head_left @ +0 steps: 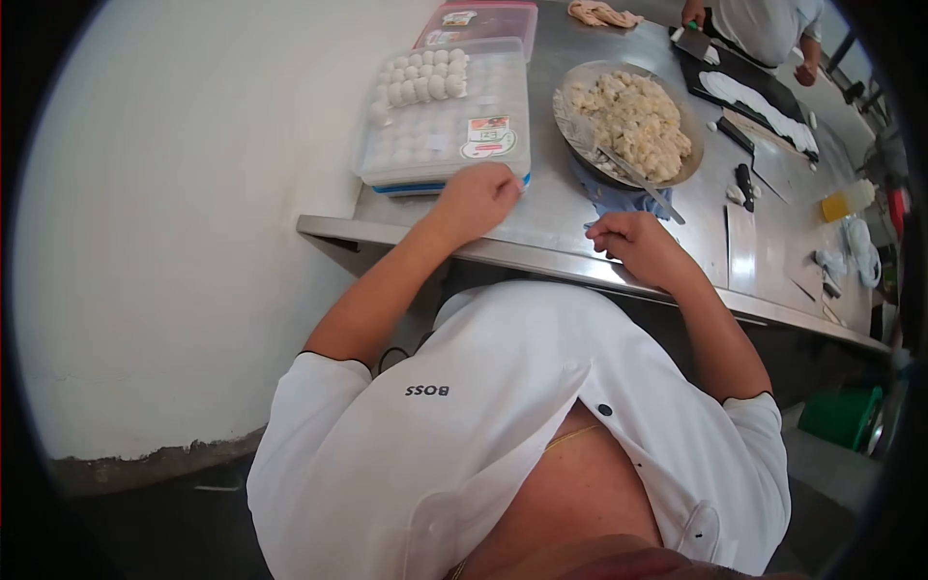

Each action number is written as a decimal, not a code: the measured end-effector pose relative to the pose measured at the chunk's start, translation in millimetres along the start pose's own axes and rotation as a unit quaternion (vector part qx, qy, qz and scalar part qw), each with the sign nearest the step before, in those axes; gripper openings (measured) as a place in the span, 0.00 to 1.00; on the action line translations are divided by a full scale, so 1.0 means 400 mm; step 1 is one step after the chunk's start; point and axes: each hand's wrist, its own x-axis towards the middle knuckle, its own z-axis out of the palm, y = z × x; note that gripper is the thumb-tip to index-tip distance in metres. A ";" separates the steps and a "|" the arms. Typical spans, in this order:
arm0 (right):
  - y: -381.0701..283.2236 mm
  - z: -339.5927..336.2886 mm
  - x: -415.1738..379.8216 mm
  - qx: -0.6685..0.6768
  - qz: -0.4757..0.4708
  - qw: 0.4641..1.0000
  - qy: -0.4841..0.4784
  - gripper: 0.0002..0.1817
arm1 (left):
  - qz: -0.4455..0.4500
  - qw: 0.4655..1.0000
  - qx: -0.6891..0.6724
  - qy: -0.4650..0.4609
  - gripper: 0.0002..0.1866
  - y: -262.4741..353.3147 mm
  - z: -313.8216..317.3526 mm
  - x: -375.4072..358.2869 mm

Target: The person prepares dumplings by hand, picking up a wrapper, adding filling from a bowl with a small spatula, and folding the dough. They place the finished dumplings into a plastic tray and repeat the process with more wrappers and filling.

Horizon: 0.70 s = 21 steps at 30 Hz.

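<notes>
My left hand is curled closed at the front right corner of a clear plastic box; its palm side is hidden. Pale round dough balls show brightly at the box's upper left, and more show faintly through the plastic. Over the table's front edge, my right hand has its fingers bent in, and I cannot make out anything between them. Just beyond it stands a wide metal bowl of chunky pale filling, with a flat metal spreader leaning on its rim.
A blue cloth lies beneath the bowl. Knives, a cleaver-like blade and a yellow bottle lie or stand at right. Across the steel table, another person holds a broad scraper by a black board with white dough.
</notes>
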 end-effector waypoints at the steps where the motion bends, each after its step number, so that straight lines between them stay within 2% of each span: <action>1: -0.012 -0.002 -0.005 0.017 0.010 1.000 -0.006 0.11 | 0.005 1.000 -0.002 -0.006 0.13 0.016 0.010 -0.001; 3: -0.019 -0.002 -0.012 0.032 0.020 0.999 -0.002 0.11 | -0.009 0.989 0.059 -0.136 0.16 0.050 0.028 0.007; 4: -0.017 -0.002 -0.012 0.034 0.028 0.999 0.007 0.11 | -0.001 0.988 0.054 -0.143 0.16 0.051 0.037 0.010; 6: -0.008 -0.002 -0.009 0.053 0.013 0.998 -0.011 0.11 | -0.051 0.978 0.083 -0.184 0.20 0.040 0.037 0.017; 10: -0.008 -0.001 -0.012 0.026 -0.014 1.000 0.001 0.11 | -0.051 0.980 0.072 -0.180 0.23 0.037 0.036 0.008; 13: -0.018 -0.011 -0.013 0.016 0.037 0.999 0.002 0.13 | -0.050 0.976 0.084 -0.192 0.24 0.050 0.031 0.010; 17: 0.007 -0.002 -0.010 -0.025 0.036 0.998 0.044 0.12 | -0.064 0.970 0.070 -0.224 0.24 0.055 0.028 0.020; 19: 0.032 0.010 -0.003 -0.033 -0.052 0.994 0.092 0.10 | -0.060 0.968 0.073 -0.231 0.24 0.057 0.032 0.021; 21: 0.041 0.018 0.001 -0.032 -0.070 0.992 0.103 0.10 | -0.050 0.964 0.093 -0.244 0.22 0.065 0.035 0.028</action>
